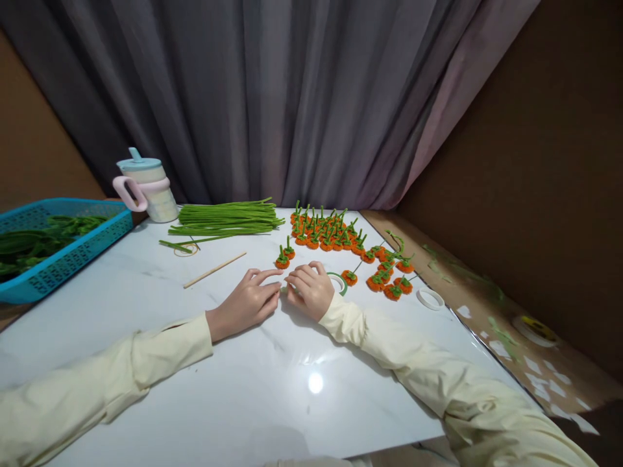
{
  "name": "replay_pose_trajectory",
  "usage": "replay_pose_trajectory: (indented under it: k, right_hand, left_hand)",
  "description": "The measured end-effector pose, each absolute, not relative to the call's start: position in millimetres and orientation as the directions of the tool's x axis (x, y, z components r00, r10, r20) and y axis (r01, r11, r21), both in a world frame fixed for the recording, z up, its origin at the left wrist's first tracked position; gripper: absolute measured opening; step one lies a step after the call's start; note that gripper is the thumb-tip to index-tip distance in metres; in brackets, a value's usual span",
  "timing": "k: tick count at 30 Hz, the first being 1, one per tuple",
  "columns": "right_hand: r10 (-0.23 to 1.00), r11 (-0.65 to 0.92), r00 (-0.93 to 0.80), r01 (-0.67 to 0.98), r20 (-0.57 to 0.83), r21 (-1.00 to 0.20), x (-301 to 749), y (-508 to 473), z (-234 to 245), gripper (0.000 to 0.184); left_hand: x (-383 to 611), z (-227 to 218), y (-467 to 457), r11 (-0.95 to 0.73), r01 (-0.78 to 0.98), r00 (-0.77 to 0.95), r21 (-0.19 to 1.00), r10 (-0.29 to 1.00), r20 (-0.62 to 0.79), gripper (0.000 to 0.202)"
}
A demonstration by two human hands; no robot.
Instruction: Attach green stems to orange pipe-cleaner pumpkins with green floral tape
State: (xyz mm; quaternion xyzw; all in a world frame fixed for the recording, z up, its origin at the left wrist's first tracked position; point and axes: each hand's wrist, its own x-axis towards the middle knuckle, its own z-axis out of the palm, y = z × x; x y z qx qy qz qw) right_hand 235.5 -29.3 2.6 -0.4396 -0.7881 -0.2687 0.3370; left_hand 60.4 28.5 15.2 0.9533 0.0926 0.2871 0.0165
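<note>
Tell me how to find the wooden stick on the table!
Start at the blue basket on the left edge of the white table, then look right, toward the middle. Below the pile of green stems lies a thin wooden stick, just left of the left hand. It is the only pale, bare, straight thing there; the stems are green and fuzzy.

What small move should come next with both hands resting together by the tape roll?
Probably lift the right hand off the green tape roll and take one of the two orange pipe-cleaner pumpkins just beyond the fingertips. Both hands lie flat on the white table, the left hand touching the right, and neither visibly holds anything; whether something small sits between the fingertips cannot be told.
</note>
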Motion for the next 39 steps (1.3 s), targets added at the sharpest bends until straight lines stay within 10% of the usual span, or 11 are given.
replay_pose_trajectory:
  k: [8,13,23,39]
  right_hand:
    - [0.725,0.628,-0.264,0.633,0.636,-0.453,238.6,-22.1,-3.5,0.021]
    - [0.961,0.277,-0.138,0.387,0.242,-0.88,243.8,-16.4,-3.6,0.032]
    - [0.976,0.079,-0.216,0.178,0.039,-0.981,252.6,-3.5,2.2,0.047]
    - [0.994,0.035,-0.101,-0.012,0.036,-0.999,244.8,-5.1,2.2,0.043]
  left_hand:
    - [59.3,11.1,31.2,-0.966,0.232,0.764,0.116,0.254,0.593,0.02]
    - [59.5,11.9,29.6,-0.952,0.263,0.753,0.153,0.302,0.585,0.02]
    - [72.4,3.2,60.9,-0.721,0.413,0.594,0.556,0.676,0.436,0.036]
    - [79.4,13.8,70.5,-0.727,0.271,0.661,0.63,0.617,0.427,0.026]
